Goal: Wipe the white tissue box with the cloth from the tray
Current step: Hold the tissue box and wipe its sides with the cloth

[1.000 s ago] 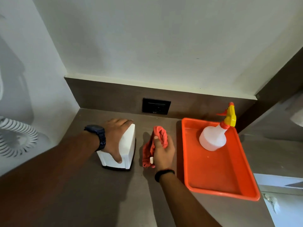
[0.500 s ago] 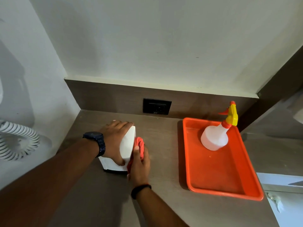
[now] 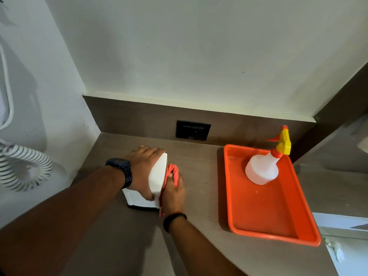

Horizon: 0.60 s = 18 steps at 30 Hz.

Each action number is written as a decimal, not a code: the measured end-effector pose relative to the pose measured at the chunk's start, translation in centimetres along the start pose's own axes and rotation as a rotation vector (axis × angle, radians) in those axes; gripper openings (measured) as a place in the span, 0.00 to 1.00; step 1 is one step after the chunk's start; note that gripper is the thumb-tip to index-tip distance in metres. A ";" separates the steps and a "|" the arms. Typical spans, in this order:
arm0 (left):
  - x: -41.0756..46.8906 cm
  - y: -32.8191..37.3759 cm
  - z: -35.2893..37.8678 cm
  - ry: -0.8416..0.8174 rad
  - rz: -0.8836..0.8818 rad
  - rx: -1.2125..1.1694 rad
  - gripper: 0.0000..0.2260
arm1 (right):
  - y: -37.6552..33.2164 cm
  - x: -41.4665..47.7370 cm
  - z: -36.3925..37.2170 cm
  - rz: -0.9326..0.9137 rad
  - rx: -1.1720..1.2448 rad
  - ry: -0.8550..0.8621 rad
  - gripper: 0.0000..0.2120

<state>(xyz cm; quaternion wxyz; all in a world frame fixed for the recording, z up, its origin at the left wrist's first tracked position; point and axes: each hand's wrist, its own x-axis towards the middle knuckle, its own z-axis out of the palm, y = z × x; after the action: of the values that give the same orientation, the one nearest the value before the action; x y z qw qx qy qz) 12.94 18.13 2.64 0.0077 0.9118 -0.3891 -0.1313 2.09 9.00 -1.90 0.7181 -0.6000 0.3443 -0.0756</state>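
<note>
Pressing the bunched red cloth (image 3: 172, 173) against the white rectangular tissue box (image 3: 157, 177) on the brown counter (image 3: 201, 196), the right hand (image 3: 172, 194) is gripping it while the left hand (image 3: 142, 172) is clasping the box; wiping looks underway, other faces apparently remaining.

Tissue box (image 3: 157, 176) stands on the table (image 3: 199, 246), well left of the tray (image 3: 268, 216). Left hand (image 3: 142, 172) lies on the box's top and left side; right hand (image 3: 173, 194) presses the cloth (image 3: 172, 172) against the box's right face. Spray bottle (image 3: 262, 170) stands in the tray's far end. Wall socket (image 3: 192, 130) behind, between box and tray. Coiled cord (image 3: 22, 168) far left of the box.
</note>
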 end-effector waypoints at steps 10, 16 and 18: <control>-0.1 0.0 -0.3 -0.007 0.011 0.029 0.60 | -1.8 1.3 0.3 -0.079 -0.089 -0.017 0.17; 0.1 0.1 -0.1 -0.022 -0.011 0.039 0.61 | 0.9 -1.1 0.1 0.034 0.025 0.027 0.16; 0.1 0.1 -0.1 -0.024 -0.005 0.037 0.61 | 0.4 -1.6 0.1 -0.041 0.021 0.046 0.12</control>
<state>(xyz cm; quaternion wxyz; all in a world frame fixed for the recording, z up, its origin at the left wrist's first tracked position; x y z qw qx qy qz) 12.96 18.00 2.72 -0.0143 0.9111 -0.3892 -0.1352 0.85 10.04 -1.60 0.7147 -0.5973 0.3475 -0.1079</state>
